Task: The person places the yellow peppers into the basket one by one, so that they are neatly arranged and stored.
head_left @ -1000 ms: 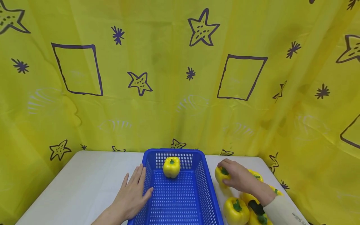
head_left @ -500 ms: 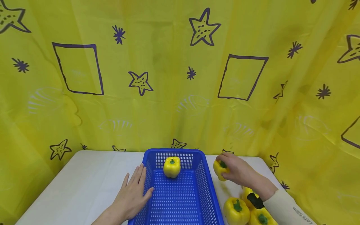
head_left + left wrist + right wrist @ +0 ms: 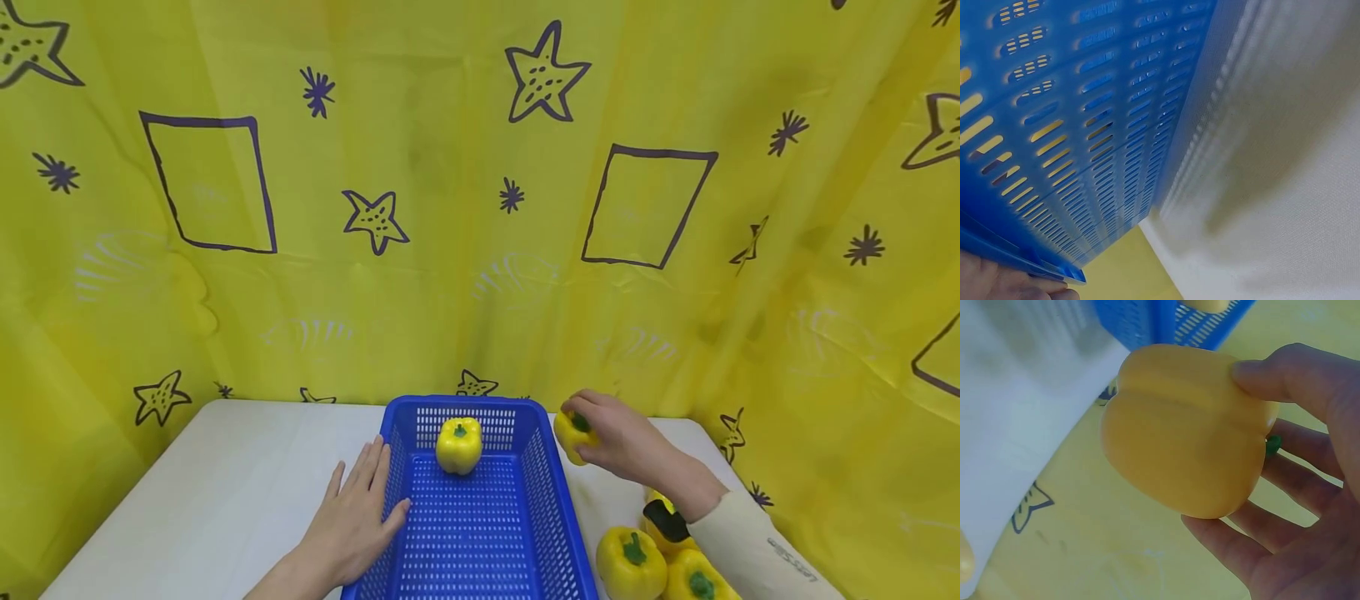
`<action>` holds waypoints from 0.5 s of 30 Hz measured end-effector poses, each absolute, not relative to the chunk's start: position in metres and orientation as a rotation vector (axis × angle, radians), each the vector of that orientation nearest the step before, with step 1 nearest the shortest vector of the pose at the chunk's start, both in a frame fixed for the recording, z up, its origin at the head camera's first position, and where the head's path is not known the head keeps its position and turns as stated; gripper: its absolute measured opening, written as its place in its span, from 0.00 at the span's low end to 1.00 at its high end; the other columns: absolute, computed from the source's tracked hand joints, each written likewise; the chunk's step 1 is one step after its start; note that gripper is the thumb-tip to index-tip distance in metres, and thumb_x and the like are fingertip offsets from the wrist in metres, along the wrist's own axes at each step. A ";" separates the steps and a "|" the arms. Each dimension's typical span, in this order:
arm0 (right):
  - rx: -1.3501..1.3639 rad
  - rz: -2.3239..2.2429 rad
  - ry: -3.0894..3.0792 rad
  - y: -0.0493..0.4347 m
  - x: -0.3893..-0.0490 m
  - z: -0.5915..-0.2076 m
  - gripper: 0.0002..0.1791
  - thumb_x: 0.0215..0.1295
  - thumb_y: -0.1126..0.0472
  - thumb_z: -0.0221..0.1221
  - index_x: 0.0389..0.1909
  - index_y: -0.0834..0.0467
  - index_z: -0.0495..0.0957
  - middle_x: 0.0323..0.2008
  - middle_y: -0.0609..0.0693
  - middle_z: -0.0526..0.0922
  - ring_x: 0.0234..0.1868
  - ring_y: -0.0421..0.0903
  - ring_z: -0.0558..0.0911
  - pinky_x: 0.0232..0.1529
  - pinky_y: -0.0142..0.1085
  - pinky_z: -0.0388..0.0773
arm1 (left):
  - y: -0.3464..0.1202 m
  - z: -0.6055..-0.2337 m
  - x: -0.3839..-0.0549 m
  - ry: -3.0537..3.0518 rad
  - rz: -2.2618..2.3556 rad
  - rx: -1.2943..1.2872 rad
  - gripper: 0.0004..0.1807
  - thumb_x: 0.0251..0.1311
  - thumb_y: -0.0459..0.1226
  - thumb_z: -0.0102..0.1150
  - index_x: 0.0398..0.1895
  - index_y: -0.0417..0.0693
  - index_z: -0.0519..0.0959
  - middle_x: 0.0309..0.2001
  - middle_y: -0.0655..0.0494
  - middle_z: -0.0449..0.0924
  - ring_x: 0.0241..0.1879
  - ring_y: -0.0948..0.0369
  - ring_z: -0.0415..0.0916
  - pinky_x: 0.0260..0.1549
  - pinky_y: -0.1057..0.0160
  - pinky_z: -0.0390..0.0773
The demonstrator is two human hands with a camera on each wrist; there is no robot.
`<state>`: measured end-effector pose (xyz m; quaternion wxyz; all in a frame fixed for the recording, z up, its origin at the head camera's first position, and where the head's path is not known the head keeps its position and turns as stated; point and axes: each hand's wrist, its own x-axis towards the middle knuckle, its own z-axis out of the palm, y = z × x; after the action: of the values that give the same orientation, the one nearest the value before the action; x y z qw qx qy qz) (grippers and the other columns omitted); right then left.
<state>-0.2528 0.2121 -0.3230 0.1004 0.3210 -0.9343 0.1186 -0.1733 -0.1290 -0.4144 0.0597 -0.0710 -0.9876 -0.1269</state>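
Gripping a pepper (image 3: 570, 437), lower right, right hand (image 3: 621, 442) seems mid-transfer, the basket (image 3: 465, 402) to clear next; left hand (image 3: 348, 521), straight-fingered, touches it.

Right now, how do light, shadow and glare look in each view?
Head: small highlights on the pepper in the blue basket; left wrist: soft shadows on the white table beside the basket; right wrist: held pepper tinted more orange than in head view.

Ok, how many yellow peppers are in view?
5 visible: one pepper in the blue basket, a second pepper in the right hand, and a third, fourth and fifth on the table beside the basket. The right arm may hide more.
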 end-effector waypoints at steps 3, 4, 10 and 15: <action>0.945 0.346 -2.743 0.208 -0.253 -0.320 0.17 0.48 0.62 0.62 0.42 0.52 0.73 0.34 0.41 0.72 0.31 0.38 0.69 0.31 0.25 0.72 | -0.129 -0.414 -0.173 -2.990 -0.390 -0.215 0.42 0.59 0.58 0.40 0.69 0.42 0.47 0.70 0.46 0.45 0.70 0.49 0.41 0.65 0.43 0.41; 0.940 0.342 -2.738 0.206 -0.253 -0.319 0.18 0.49 0.61 0.63 0.43 0.52 0.73 0.35 0.41 0.72 0.32 0.38 0.69 0.31 0.26 0.72 | -0.129 -0.414 -0.172 -2.991 -0.391 -0.214 0.42 0.59 0.58 0.41 0.69 0.42 0.47 0.70 0.46 0.45 0.70 0.49 0.41 0.65 0.43 0.41; 0.892 0.354 -2.723 0.198 -0.251 -0.316 0.21 0.48 0.59 0.64 0.46 0.52 0.73 0.38 0.42 0.74 0.33 0.37 0.70 0.34 0.26 0.75 | -0.128 -0.414 -0.173 -2.993 -0.388 -0.216 0.42 0.59 0.59 0.40 0.69 0.42 0.47 0.71 0.47 0.44 0.70 0.49 0.41 0.64 0.42 0.41; 0.890 0.390 -2.705 0.190 -0.252 -0.315 0.22 0.48 0.59 0.65 0.47 0.51 0.73 0.39 0.42 0.75 0.34 0.37 0.70 0.34 0.27 0.74 | -0.128 -0.414 -0.173 -2.988 -0.384 -0.218 0.42 0.59 0.59 0.40 0.69 0.42 0.47 0.71 0.47 0.44 0.70 0.49 0.41 0.64 0.42 0.41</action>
<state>-0.2519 0.1897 -0.3152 0.1333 0.3068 -0.9327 0.1345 -0.1730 -0.1279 -0.4145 0.0608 -0.0722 -0.9874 -0.1269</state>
